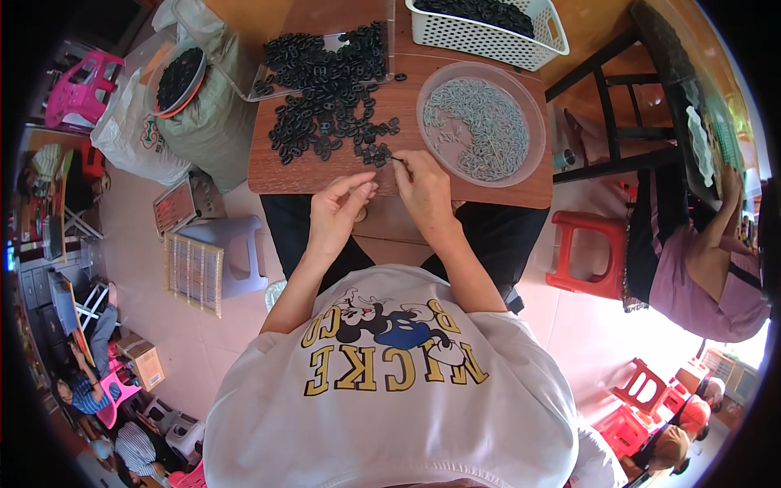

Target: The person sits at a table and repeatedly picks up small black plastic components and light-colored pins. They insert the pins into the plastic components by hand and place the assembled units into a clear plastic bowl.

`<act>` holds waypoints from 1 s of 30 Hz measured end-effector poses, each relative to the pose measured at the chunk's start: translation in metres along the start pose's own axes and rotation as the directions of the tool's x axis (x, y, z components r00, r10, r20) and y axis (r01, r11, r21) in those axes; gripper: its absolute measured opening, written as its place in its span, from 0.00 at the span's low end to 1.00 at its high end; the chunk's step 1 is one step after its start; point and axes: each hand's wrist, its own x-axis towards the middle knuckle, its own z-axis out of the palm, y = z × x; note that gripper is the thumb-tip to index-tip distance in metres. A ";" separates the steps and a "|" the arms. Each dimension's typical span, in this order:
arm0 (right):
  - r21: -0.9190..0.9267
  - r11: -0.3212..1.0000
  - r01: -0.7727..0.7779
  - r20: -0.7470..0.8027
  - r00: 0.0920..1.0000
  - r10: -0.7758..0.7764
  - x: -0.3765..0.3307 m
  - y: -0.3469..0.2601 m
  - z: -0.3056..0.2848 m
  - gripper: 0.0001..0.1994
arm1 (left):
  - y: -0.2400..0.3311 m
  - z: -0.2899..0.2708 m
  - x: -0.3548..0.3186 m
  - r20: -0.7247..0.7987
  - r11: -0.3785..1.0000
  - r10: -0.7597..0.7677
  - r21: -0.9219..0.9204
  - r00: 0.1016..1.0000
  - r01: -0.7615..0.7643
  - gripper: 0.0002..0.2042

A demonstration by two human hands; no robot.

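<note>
One left hand (335,207): is hovering at the near edge of the wooden table (277,176), grip narrow; I cannot tell whether anything is between its fingertips.
Right hand (427,191): is pinching a small dark piece (397,160) above the table's near edge.
Black oval pieces (321,110): are lying across the table's left half, a few sitting just beyond the fingertips, the heap reaching into a clear plastic tray (335,41) at its far left.
Round clear tub (533,154): is resting on the table's right side, holding grey metal screws (488,114).
White perforated basket (480,50): is standing at the table's far right.
Red plastic stool (590,244): is standing right of the table.
Co-worker (708,281): is sitting farther right of the table.
</note>
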 end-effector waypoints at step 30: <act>0.728 0.387 -0.565 0.329 0.784 0.526 -0.086 0.039 -0.069 0.09 | 0.021 0.115 0.160 0.545 0.173 0.180 0.802 0.819 -0.572 0.05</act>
